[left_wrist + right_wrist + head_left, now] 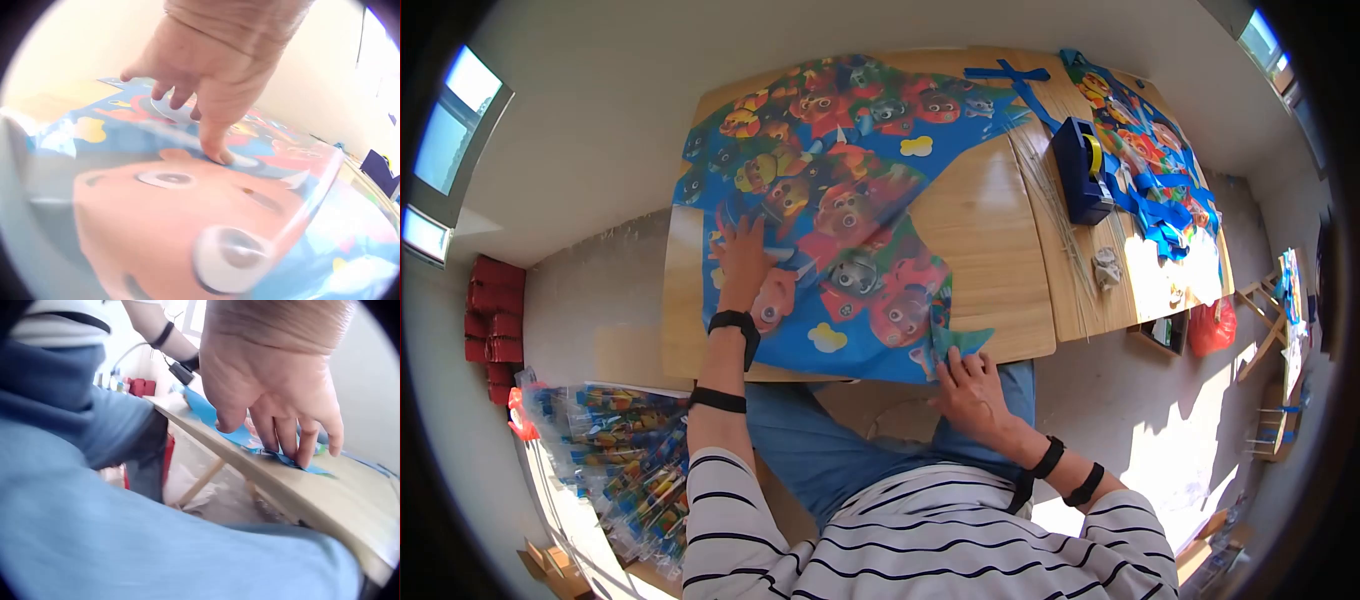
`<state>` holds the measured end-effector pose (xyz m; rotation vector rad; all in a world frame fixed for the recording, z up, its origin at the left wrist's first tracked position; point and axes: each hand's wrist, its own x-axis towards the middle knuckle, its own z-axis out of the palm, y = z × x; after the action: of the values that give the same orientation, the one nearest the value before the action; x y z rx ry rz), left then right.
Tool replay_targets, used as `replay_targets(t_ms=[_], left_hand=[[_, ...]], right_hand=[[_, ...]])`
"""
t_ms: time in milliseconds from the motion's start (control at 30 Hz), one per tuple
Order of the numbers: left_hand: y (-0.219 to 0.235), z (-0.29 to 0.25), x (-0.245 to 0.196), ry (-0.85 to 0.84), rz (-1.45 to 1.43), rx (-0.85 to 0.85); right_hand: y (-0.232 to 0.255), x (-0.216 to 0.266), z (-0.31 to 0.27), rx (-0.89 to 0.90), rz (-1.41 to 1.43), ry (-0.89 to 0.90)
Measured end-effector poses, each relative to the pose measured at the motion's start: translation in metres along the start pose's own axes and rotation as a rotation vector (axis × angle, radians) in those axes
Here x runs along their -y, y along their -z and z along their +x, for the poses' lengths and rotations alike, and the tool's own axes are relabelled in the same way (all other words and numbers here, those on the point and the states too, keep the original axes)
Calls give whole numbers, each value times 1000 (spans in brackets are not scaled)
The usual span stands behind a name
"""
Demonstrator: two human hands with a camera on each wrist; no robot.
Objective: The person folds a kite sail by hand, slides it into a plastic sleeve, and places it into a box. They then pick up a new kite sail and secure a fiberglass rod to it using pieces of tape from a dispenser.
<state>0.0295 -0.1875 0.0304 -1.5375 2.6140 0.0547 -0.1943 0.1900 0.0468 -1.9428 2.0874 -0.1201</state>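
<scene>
A glossy blue sheet printed with cartoon characters lies spread over the wooden table. My left hand rests on its left part with fingers spread; in the left wrist view the thumb presses on the print beside a large cartoon face. Down at the sheet's near right corner is my right hand, close to the table's front edge. Its fingertips point down onto a narrow blue-green flap of the sheet, and the thumb stands apart from them.
At the right stand a dark blue tape dispenser, thin sticks and another printed piece with blue ribbons. Bagged printed goods are stacked at lower left. Dark red bundles sit by the left wall.
</scene>
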Motion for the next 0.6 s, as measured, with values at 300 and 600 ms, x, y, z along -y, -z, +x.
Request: replay_targets(t_ms=[300,600], left_hand=[[-16,-92,-154,-202,-146,-154],[-68,-189,-132,-172,-327,-141]], right_hand=[[2,-29,84,-363,42,87],[-41,-23,55,-224,-33,1]])
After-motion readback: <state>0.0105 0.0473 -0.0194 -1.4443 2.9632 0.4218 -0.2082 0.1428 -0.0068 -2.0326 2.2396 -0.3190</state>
